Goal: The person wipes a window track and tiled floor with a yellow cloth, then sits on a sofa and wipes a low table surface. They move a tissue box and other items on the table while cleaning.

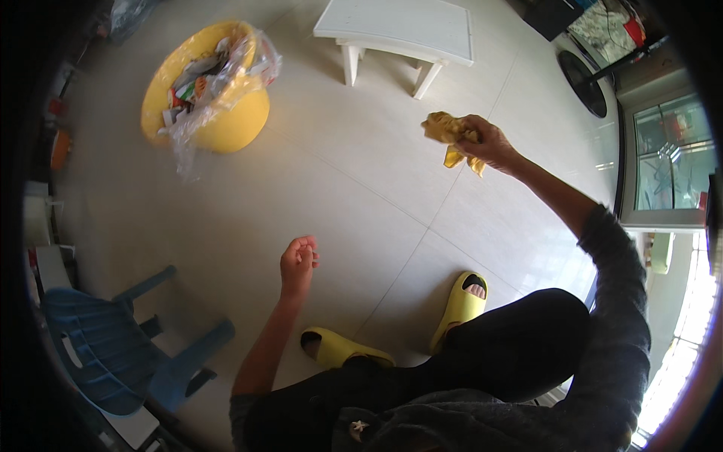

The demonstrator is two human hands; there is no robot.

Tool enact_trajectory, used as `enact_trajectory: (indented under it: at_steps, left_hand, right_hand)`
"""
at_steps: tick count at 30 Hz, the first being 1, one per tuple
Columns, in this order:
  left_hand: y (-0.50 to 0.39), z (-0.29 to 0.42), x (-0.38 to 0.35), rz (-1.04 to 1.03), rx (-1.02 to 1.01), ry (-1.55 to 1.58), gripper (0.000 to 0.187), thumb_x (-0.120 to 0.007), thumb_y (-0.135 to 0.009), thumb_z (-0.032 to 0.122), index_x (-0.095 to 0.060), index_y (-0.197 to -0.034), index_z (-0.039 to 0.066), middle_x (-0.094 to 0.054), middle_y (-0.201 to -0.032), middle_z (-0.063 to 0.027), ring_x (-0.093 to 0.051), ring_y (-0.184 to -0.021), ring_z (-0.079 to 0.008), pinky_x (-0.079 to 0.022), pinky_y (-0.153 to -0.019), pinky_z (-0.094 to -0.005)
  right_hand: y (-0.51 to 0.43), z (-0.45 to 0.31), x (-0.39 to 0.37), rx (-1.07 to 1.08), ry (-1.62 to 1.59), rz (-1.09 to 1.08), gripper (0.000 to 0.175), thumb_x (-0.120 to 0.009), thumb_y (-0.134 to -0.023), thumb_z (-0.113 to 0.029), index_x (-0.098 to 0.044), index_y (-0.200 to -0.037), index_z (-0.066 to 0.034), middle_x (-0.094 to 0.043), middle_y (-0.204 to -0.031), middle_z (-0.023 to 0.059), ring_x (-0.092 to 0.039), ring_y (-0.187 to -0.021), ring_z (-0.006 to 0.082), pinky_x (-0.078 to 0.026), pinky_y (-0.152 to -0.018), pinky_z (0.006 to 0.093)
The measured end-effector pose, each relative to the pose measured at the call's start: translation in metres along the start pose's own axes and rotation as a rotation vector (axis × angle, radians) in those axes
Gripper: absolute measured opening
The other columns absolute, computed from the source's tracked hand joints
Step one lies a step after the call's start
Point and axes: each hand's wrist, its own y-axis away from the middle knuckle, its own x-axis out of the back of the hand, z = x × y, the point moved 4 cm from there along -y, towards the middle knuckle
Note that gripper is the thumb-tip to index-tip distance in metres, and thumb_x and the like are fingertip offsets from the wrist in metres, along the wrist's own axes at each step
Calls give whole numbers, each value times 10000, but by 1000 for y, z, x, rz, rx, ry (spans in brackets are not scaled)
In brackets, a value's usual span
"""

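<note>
My right hand (pixel 487 144) grips a crumpled yellow cloth (pixel 444 127), held out in front of me over the tiled floor (pixel 361 226). Loose ends of the cloth hang below my fingers. Near my left knee, my left hand (pixel 299 261) is raised above the floor with its fingers curled and nothing visible in it. Past the cloth stands a low white table (pixel 395 25). My feet, in yellow-green slides (pixel 460 305), rest on the tiles.
A yellow bin (pixel 240 121) with a clear plastic liner and rubbish stands at front left. To my left is a blue plastic chair (pixel 101 350). At right are a black round stand base (pixel 582 85) and a glass-fronted cabinet (pixel 672 152).
</note>
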Motion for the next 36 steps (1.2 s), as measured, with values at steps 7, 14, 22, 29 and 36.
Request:
enact_trajectory:
  at_steps: [7,14,22,29,36]
  left_hand:
    - [7,82,-5,-292,-112,-500,179,-498,-942,63,-614,-1074,28,-627,-966,-66,-599,-772,-113,-531,-683,-277]
    - [-20,40,-48,-444,-371,-874,368,-595,-823,23,-535,-1187,36,-563,-1130,-162,-587,-886,-252,-511,-766,-377]
    - [8,-11,-254,-246,-624,-871,673,-602,-798,-4,-328,-1413,-3,-292,-1403,-319,-312,-1306,-472,-309,-1074,-508]
    - [-11,9,-276,-47,-679,-719,636,-540,-775,-67,-347,-1380,-20,-357,-1370,-286,-348,-1280,-459,-311,-1068,-514]
    - [-37,10,-248,-88,-583,-716,428,-534,-812,-74,-486,-1230,6,-525,-1177,-155,-487,-1130,-349,-427,-945,-426]
  right_hand:
    - [82,153,53,90,-641,511,520,-503,-882,-116,-412,-1382,-5,-590,-1215,135,-594,-1071,207,-477,-938,337]
    - [224,333,3,-534,226,906,495,-577,-791,-125,-583,-1284,-75,-466,-1355,197,-462,-1247,292,-379,-1024,421]
    - [143,176,-162,-381,493,564,680,-601,-703,-70,-496,-1366,-174,-304,-1475,213,-262,-1338,460,-255,-1068,604]
    - [90,140,-120,138,-156,687,463,-607,-687,4,-657,-1130,-120,-479,-1305,187,-488,-1139,402,-461,-964,421]
    - [182,232,-28,-147,-159,1010,470,-578,-735,104,-648,-1162,-80,-460,-1294,199,-506,-1181,374,-466,-980,398]
